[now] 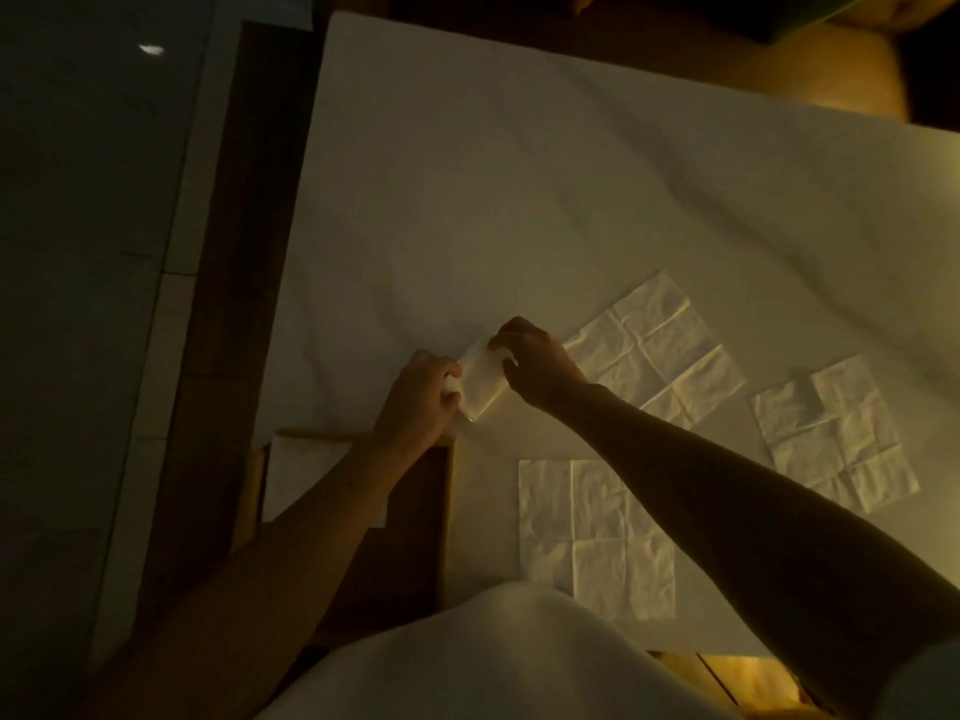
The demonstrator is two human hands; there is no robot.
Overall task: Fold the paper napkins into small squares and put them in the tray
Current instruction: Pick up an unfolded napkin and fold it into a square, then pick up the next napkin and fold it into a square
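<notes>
A small folded paper napkin [480, 379] is held just above the white tablecloth between my two hands. My left hand [418, 402] pinches its left edge and my right hand [535, 363] pinches its top right edge. Three unfolded white napkins lie flat on the cloth: one [670, 350] behind my right hand, one [836, 433] at the right, one [597, 532] near me under my right forearm. The wooden tray [449, 511] sits at the table's near left corner, partly under my left forearm, with a folded white napkin [301, 470] in it.
The white tablecloth [519, 200] covers the table, with a wide bare stretch toward the far side. Dark floor [78, 304] lies to the left beyond the table's edge. A yellowish seat [831, 70] stands past the far right edge. The scene is dimly lit.
</notes>
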